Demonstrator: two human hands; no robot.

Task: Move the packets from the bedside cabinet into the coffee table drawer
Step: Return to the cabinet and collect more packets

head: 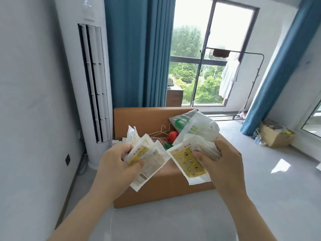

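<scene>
Both hands are raised in front of me, each gripping a bunch of white and yellow packets. My left hand (116,164) holds several packets (149,162) fanned out, the thumb pressed on top. My right hand (224,162) grips another bunch of packets (188,164) with yellow star and moon prints. Behind them stands a low tan cabinet (156,190) against the wall. More loose packets (132,134) lie on its top at the left.
White and grey plastic bags (198,129), wire hangers (161,133) and a red object (173,135) lie on the cabinet. A tall white air conditioner (90,80) stands left. Blue curtains, a clothes rack (231,80) and a cardboard box (276,136) are beyond.
</scene>
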